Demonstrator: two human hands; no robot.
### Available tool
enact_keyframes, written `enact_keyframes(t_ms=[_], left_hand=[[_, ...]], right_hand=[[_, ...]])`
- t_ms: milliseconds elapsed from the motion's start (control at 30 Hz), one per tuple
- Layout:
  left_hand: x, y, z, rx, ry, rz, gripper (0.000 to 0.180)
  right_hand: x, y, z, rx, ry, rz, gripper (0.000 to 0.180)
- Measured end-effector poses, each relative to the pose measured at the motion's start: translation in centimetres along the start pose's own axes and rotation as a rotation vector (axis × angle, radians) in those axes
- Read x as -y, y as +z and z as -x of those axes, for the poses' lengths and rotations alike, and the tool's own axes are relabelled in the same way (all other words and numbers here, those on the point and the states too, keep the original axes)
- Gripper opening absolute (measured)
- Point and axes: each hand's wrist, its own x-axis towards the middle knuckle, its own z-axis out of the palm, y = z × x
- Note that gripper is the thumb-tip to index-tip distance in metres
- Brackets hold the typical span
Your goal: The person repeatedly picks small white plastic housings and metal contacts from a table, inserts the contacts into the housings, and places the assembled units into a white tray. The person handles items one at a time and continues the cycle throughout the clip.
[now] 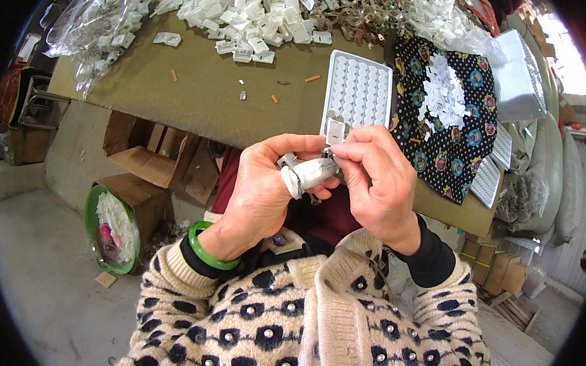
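Both my hands meet just off the table's near edge. My left hand (256, 184) is closed, and what looks like its thumb wears a white wrapping (310, 174) with a dark band. Its index finger and thumb pinch a small shiny metal piece (328, 153). Another small clear plastic piece (287, 160) shows in the palm. My right hand (383, 185) is closed too, its fingertips against the lower corner of a small clear plastic case with a white card (336, 130), upright above the metal piece. The fingers hide where the two meet.
White plastic cases (263, 17) are heaped at the back, beside small metal parts (357, 12). A white dimpled tray (359, 86) lies ahead. Right, white paper pieces (445, 91) lie on patterned cloth (442, 158). A clear bag (105, 24) sits left; a green basin (93, 221) and cardboard box (150, 154) stand below.
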Motion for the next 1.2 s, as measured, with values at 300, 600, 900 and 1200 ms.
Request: enact_keyframes(t_ms=[300,600,900,1200], left_hand=[[0.4,-0.5,-0.3,-0.012,-0.017,-0.001,0.030],[0.4,-1.4,-0.7,0.149,0.010,0.170,0.020],[-0.4,-2.2,-1.7,0.169,-0.168,0.314,0.019],[-0.3,-1.3,-1.4,0.214,-0.039,0.187,0.025]], right_hand=[[0.3,-0.4,0.1,0.090,0.132,-0.116,0.019],[-3.1,0.4,-1.1,0.048,0.027,0.269,0.016],[-4.2,0.2,-1.3,0.141,-0.004,0.330,0.016],[-2.3,-0.7,-0.5,-0.022,0.343,-0.214,0.009]])
